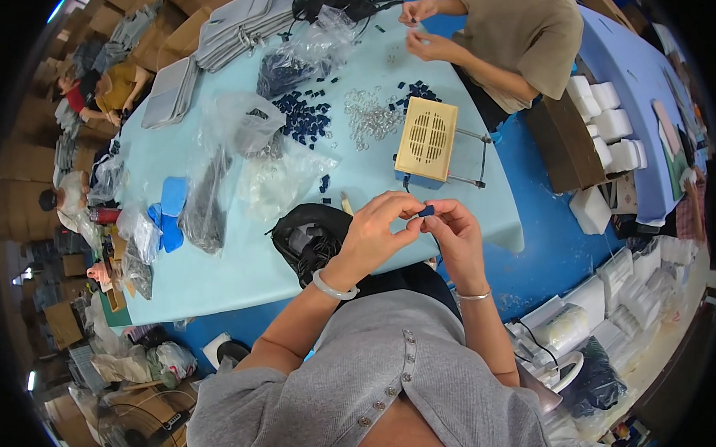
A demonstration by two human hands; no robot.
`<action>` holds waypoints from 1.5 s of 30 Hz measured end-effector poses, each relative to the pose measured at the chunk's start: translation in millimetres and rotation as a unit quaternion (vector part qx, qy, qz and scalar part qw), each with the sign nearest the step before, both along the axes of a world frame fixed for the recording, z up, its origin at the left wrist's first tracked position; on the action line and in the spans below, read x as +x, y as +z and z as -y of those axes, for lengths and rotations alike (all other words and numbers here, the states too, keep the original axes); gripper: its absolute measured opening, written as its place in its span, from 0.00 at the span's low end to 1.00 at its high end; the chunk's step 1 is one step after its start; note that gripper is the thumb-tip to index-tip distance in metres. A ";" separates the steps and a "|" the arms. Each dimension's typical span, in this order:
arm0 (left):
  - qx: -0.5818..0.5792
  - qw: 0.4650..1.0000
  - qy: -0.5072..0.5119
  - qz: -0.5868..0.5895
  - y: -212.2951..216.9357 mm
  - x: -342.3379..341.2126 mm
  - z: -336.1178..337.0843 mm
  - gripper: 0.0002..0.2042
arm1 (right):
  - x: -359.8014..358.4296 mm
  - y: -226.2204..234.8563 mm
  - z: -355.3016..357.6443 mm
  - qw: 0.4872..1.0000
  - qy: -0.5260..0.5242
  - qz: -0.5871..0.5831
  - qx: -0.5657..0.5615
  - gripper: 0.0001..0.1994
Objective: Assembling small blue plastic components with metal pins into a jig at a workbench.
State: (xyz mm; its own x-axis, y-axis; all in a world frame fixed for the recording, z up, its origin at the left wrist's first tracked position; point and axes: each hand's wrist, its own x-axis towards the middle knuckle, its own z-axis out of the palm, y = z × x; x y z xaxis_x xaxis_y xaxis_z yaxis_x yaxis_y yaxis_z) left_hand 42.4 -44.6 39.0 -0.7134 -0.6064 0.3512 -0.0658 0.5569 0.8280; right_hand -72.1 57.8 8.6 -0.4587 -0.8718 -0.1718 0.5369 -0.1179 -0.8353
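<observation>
In front of my body, a small dark blue piece (427,211) is held between both hands, above the table's near edge. My left hand (376,229) pinches at its left end with thumb and forefinger; anything smaller between those fingertips is hidden. My right hand (458,234) closes thumb and fingers on its right side. Just beyond the hands stands a cream box with a slotted top (428,140), metal rods sticking out to its right. Farther back lie a heap of similar dark blue pieces (302,119) and a heap of small clear pieces (366,119).
A black bag (305,239) with dark cords lies left of my hands. Plastic bags (281,179) and blue cloths (169,214) spread over the light blue table (242,279). Stacked grey panels (241,30) stand far left. Across the table, a co-worker's hands (424,34) work near the edge.
</observation>
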 end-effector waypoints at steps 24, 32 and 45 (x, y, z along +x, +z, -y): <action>0.008 1.000 -0.007 0.012 16.0 -14.6 -2.0 0.08 | -16.0 11.0 -6.3 0.998 -0.027 -0.037 -0.031 0.08; 0.013 1.000 -0.020 0.016 16.1 -15.6 -0.6 0.09 | -17.5 11.3 -7.2 0.990 -0.043 -0.123 -0.048 0.06; -0.032 0.999 -0.034 0.011 20.7 -18.9 0.2 0.09 | -21.6 15.1 -8.5 0.995 -0.042 -0.083 -0.031 0.06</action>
State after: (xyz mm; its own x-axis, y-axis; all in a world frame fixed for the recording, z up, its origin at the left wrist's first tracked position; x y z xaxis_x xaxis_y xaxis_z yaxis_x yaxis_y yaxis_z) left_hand 23.5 -44.8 59.7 -0.7605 -0.5329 0.3710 -0.0433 0.6117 0.7899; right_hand -93.8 66.3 23.7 -0.5475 -0.8361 -0.0339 0.3778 -0.2109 -0.9015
